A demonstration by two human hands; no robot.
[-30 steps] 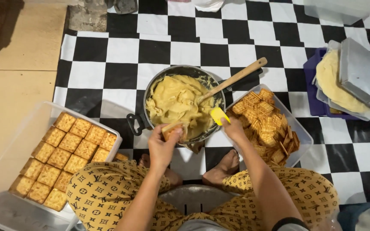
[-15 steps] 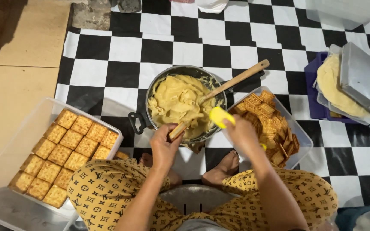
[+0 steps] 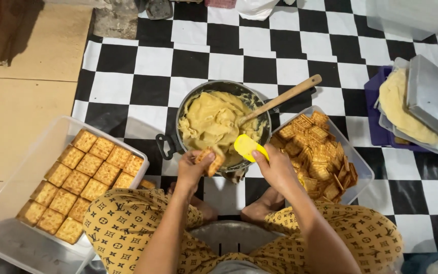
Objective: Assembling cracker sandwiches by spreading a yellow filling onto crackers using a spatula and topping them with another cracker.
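Observation:
My left hand [image 3: 194, 170] holds a square cracker [image 3: 212, 161] at the near rim of a dark pot [image 3: 214, 87] full of yellow paste [image 3: 211, 122]. My right hand [image 3: 276, 169] grips a yellow spatula [image 3: 247, 146], its blade at the pot's near right edge, close to the cracker. A wooden spoon [image 3: 285, 96] leans in the paste, its handle pointing up and right. I sit on the floor with my feet below the pot.
A clear tub [image 3: 36, 152] at left holds neat rows of filled crackers [image 3: 84, 177]. A clear tub [image 3: 357, 167] of loose crackers [image 3: 318, 147] sits right of the pot. A purple tray [image 3: 373, 116] with paste and a metal lid [image 3: 434, 104] lies at far right. Checkered mat underneath.
My left hand has drawn the cracker slightly back over the pot's near rim. My right hand has brought the yellow spatula down and left toward the cracker.

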